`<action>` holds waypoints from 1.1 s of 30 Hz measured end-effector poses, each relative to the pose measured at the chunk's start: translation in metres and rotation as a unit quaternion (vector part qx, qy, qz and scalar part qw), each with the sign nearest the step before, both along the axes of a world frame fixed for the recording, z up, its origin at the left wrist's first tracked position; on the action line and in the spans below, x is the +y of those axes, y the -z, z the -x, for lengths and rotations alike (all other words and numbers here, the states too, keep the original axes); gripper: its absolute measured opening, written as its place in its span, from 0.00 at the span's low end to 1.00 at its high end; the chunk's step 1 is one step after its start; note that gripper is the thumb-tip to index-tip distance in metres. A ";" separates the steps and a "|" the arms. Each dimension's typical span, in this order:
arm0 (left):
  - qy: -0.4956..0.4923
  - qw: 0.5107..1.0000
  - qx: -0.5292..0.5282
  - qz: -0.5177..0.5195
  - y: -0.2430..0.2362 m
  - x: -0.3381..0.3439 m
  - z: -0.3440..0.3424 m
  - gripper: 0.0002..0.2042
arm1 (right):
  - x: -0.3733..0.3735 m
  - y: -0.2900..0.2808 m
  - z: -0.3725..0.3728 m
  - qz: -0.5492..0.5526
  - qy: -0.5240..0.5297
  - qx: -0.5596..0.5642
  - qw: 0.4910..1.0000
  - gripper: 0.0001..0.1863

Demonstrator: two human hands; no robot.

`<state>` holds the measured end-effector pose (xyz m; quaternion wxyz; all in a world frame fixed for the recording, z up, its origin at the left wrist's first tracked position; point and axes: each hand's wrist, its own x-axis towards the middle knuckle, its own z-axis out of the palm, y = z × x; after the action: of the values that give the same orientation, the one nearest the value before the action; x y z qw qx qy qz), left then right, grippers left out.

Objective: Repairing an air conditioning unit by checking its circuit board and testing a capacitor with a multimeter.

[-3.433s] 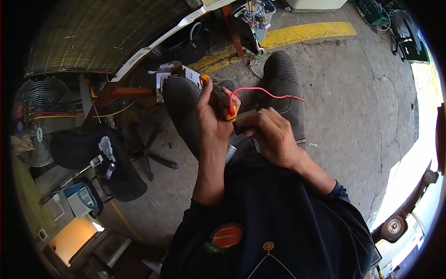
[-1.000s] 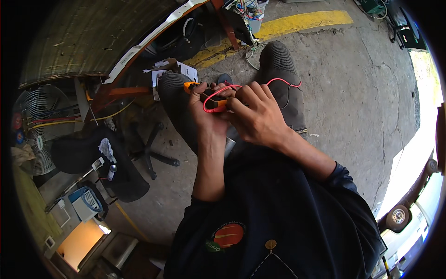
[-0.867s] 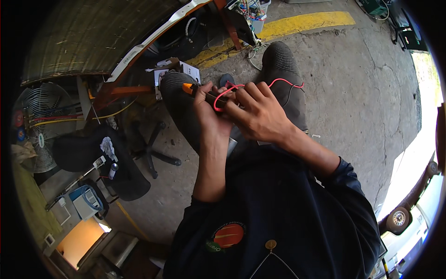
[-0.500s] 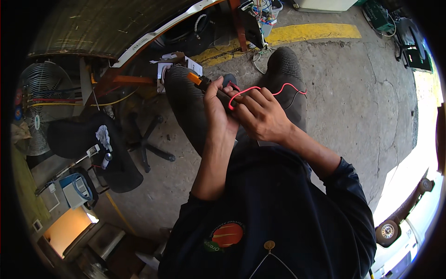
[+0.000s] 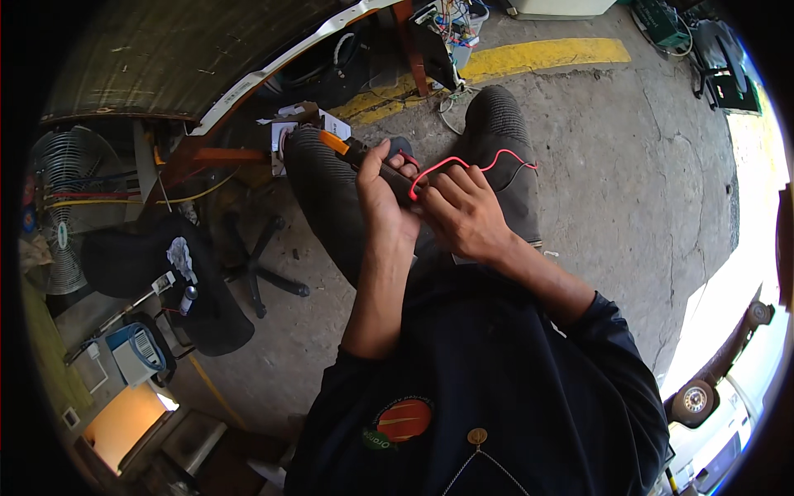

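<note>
A: Upper garment?
B: Dark navy shirt (image 5: 513, 372), creased, sleeves (image 5: 610, 318) ending near the elbows
A: Markings?
B: Round orange emblem (image 5: 405, 416) on left chest, paler streaks across it, small green patch (image 5: 376, 439) at its edge, curved pale lettering
A: Neckwear?
B: Round gold-coloured pendant (image 5: 477, 436) on a fine silvery chain (image 5: 461, 470)
A: Legs?
B: Dark grey trousers (image 5: 318, 211), ribbed panels (image 5: 497, 116) over both knees

Workshop: a workshop or repair garage is suggested by its rough, crowded fittings.
Floor (image 5: 612, 190): bare, cracked concrete is marked with a painted yellow stripe (image 5: 554, 57).
Wires (image 5: 453, 15): coloured leads are heaped in a pale bin (image 5: 462, 55) just beyond the stripe.
Fan (image 5: 64, 240): a large caged fan is stationed well left of the stripe.
Vehicle (image 5: 736, 417): a parked vehicle is seen in daylight, well below and right of the stripe.
</note>
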<state>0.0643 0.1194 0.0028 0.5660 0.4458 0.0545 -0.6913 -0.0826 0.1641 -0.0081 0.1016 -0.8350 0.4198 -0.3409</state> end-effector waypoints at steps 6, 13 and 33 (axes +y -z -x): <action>-0.009 0.990 -0.074 0.119 -0.019 0.016 -0.031 0.14 | 0.037 0.020 0.034 -0.326 0.255 -0.290 0.863 0.19; 0.074 0.973 -0.113 0.186 -0.055 0.026 -0.086 0.21 | 0.025 0.124 0.156 -0.441 0.455 -0.256 0.730 0.29; 0.099 0.798 -0.594 0.006 0.012 0.051 -0.156 0.33 | -0.030 0.180 0.426 -0.289 0.129 -0.863 0.394 0.10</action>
<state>0.2199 0.1708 -0.0089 0.4187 0.7684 -0.3412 -0.3433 -0.5085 0.1345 -0.1877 0.5991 0.0488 0.2842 -0.7469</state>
